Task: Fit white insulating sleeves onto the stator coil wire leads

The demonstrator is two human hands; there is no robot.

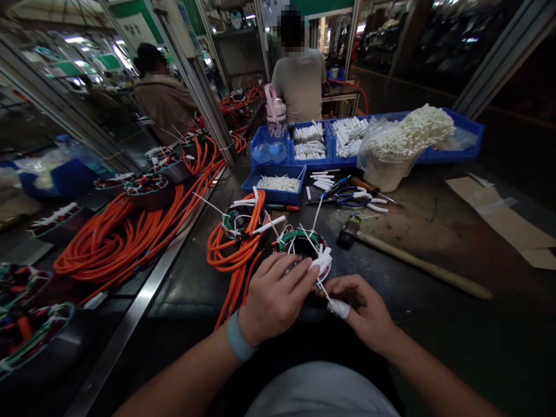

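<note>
A ring-shaped motor stator point(299, 234) with green insulation, wires and white cable ties sits on the dark bench in front of me. My left hand point(278, 289) rests over its near side, fingers closed against its rim and the white sleeving point(321, 262) there. With thumb and fingers, my right hand point(362, 307) pinches a thin white cable tie point(322, 288) that runs from the stator's near edge. White tape wraps the right thumb. Just left stands a second stator point(237, 223) with orange cable point(237, 255) coiled about it.
A mallet point(403, 260) lies to the right. Behind are scissors point(351, 197), a small blue tray point(278, 184) of white ties, blue bins point(332, 152) of white sleeves and a bagged tub point(386, 171). More orange cables point(117, 249) and stators lie left; two people are beyond.
</note>
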